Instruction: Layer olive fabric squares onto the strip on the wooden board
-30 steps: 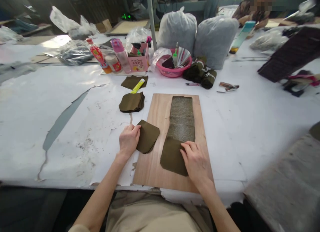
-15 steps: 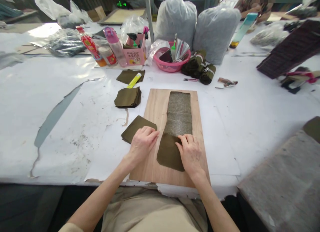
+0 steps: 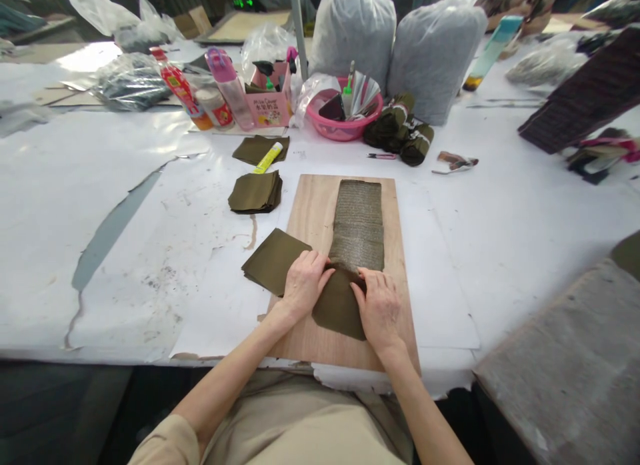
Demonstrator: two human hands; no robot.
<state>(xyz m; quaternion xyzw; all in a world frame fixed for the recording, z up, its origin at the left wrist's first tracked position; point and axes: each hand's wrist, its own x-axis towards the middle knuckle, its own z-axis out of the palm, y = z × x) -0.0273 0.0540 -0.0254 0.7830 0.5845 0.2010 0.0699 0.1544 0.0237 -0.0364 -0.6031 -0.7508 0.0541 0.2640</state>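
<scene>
Cloth piece: the olive piece (image 3: 339, 310) lies on the near half of your board, its far edge slightly raised between your hands.
Left hand: your left hand (image 3: 306, 281) has its fingertips pinched on the far left part of that edge.
Right hand: your right hand (image 3: 379, 306) pinches the far right part, a short gap from your left; the edge under your fingers is partly hidden, so the exact grip is hard to read.
Board: your wooden board (image 3: 311, 211) lies flat on the white table (image 3: 490, 251).
Strip: a grey-green ribbed strip (image 3: 359, 211) runs along the board's far half, its near end meeting the olive piece.
Near stack: a fanned stack (image 3: 273, 259) overlaps the board's left edge, beside your left hand.
Far stack: another stack (image 3: 254, 191) sits left of the board.
Tube: a yellow tube (image 3: 269, 157) rests on more olive cloth (image 3: 247, 148) beyond.
Basin: a pink basin (image 3: 345, 129) stands farther back, before two stuffed bags (image 3: 353, 35).
</scene>
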